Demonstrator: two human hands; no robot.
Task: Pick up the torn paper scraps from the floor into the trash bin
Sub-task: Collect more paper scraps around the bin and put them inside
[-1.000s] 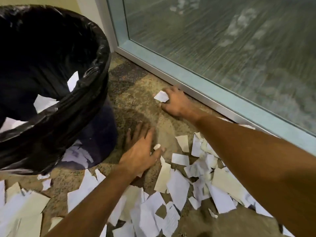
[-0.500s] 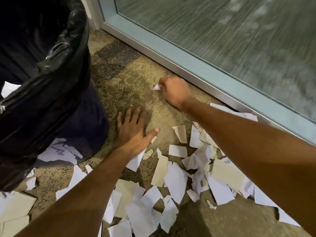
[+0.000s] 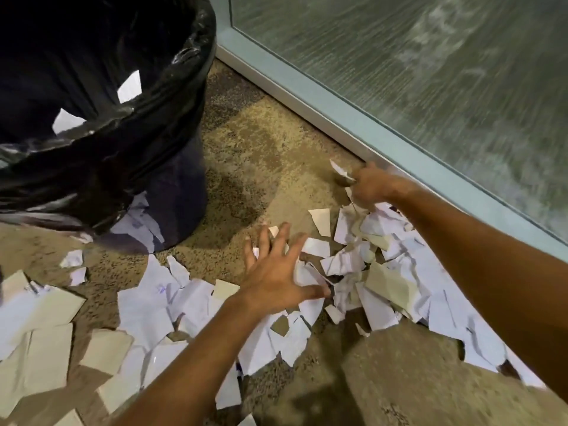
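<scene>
Torn white and beige paper scraps point(image 3: 381, 281) lie scattered over the carpet, thickest at the centre right. My right hand point(image 3: 373, 184), blurred near the glass frame, pinches a small white scrap point(image 3: 339, 172) and touches the top of the pile. With fingers spread, my left hand point(image 3: 276, 272) rests flat on the scraps at the pile's left edge. The trash bin point(image 3: 172, 192), lined with a black bag, stands at upper left with a few scraps point(image 3: 129, 87) inside it.
A pale metal frame point(image 3: 307, 96) under ribbed glass runs diagonally along the right. More paper pieces point(image 3: 46, 342) cover the floor at lower left, some tucked under the bin's base. Bare speckled carpet point(image 3: 252, 155) shows between bin and frame.
My right hand lifted the small scrap off the carpet and drew back toward the pile. My left hand slid right, from bare carpet onto the scraps. The view shifted, showing more of the bin.
</scene>
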